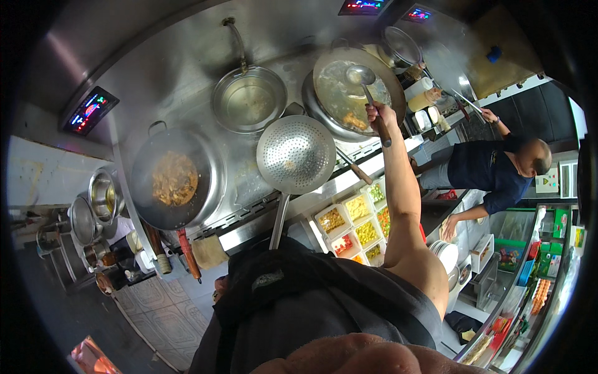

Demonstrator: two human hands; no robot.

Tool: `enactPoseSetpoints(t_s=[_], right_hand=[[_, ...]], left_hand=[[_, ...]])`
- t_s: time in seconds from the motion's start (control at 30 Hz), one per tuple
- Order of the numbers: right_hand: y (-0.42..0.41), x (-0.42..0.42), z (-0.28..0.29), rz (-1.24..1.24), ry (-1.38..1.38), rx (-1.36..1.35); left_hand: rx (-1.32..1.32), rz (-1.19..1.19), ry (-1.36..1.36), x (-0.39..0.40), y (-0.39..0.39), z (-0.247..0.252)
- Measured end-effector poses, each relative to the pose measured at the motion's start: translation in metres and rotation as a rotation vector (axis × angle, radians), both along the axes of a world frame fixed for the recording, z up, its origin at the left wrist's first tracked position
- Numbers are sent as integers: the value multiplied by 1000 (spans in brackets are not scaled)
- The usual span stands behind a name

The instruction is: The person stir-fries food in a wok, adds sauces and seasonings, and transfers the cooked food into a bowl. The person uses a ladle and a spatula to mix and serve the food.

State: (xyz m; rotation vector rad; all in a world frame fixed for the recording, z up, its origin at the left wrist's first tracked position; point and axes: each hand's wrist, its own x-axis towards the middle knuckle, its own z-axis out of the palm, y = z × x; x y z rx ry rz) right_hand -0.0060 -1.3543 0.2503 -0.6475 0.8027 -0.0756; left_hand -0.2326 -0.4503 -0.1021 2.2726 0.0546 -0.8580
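Note:
My right hand grips the wooden handle of a metal ladle. The ladle's bowl is over the right-hand wok, which holds cloudy liquid and a browned clump of food. Only a sliver of my left hand shows beside my dark apron; its fingers are mostly hidden. Before me, a perforated strainer rests at the stove's front, its handle towards my body. In the left-hand wok lies browned, chopped food. Between the woks, a metal basin of liquid sits below a tap.
Square tubs of chopped ingredients line the counter's front right. A co-worker stands further right, one hand on a long tool. Bottles are beside the right wok. Metal bowls stand at left. A wooden-handled tool juts past the stove edge.

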Motion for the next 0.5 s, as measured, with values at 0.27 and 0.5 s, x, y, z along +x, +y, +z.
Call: enactPoseSetpoints(t_s=[0.27, 0.5], right_hand=[[-23, 22, -19, -140, 92, -204], [-41, 51, -42, -234, 22, -191]], left_hand=[[76, 178, 304, -7, -8, -3], [21, 38, 123, -12, -5, -3]])
